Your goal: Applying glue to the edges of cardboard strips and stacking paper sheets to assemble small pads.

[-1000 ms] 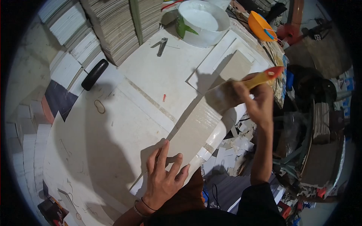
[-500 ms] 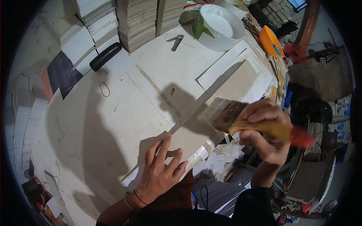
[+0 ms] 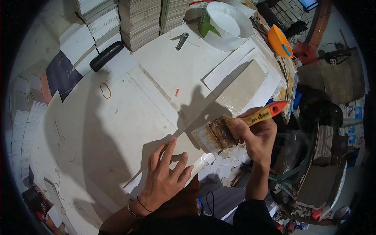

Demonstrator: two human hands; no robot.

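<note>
My right hand (image 3: 256, 135) grips a wide paintbrush (image 3: 223, 132) by its yellow and red handle. The pale bristles point left and down, over a long grey-beige board (image 3: 243, 88) that runs diagonally across the table. Part of the board's far half looks wet and shiny. My left hand (image 3: 165, 174) lies with spread fingers on the board's near end, its fingertips by the long left edge. White paper (image 3: 225, 74) lies beneath and beside the board. Whether the bristles touch the board cannot be told.
A white bowl (image 3: 244, 29) stands at the far side, with nail clippers (image 3: 182, 41) left of it. Tall stacks of paper (image 3: 141, 23) line the back. On the table (image 3: 105, 133) lie a rubber band (image 3: 105, 91) and a black rounded bar (image 3: 106, 56). An orange bowl (image 3: 276, 42) sits right.
My right hand has turned the brush, so its handle now points up and right. The bristles have moved left and down. A shiny wet patch now shows on the board. My left hand stays put.
</note>
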